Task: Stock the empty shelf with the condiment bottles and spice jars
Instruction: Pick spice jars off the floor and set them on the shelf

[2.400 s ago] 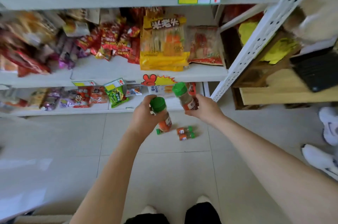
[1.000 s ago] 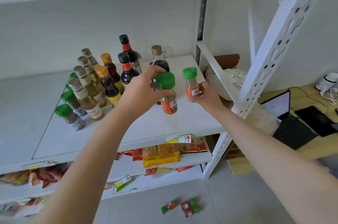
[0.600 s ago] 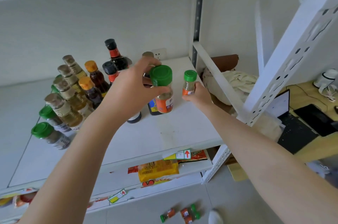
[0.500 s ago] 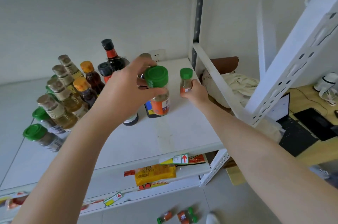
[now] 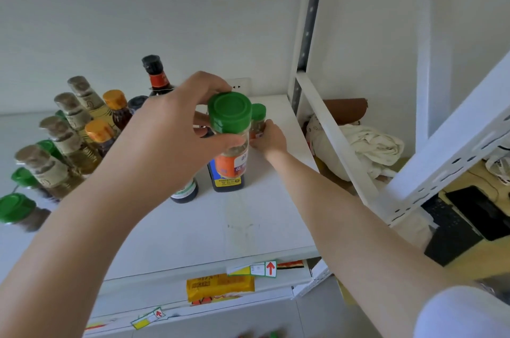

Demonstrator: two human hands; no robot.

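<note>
My left hand [image 5: 171, 127] grips a green-capped spice jar [image 5: 230, 127] with an orange label, held in the air above the white shelf [image 5: 215, 227]. Farther back, my right hand [image 5: 269, 139] holds a second, smaller-looking green-capped spice jar [image 5: 258, 119] low over the shelf near its rear right; whether its base touches the board is hidden. Two dark sauce bottles [image 5: 227, 180] stand just behind the lifted jar. Rows of oil and sauce bottles [image 5: 74, 127] and green-capped jars [image 5: 16, 208] fill the shelf's left side.
A white perforated upright [image 5: 441, 150] and a diagonal brace [image 5: 336, 141] bound the shelf on the right. Behind them lie a crumpled cloth [image 5: 367, 150] and a wooden desk with a laptop [image 5: 463, 221]. Snack packs [image 5: 220, 286] sit on the shelf below.
Both hands rose from near the floor to the shelf with their jars. In the last half second my right hand pushed its jar deeper toward the back; my left jar came closer to the camera.
</note>
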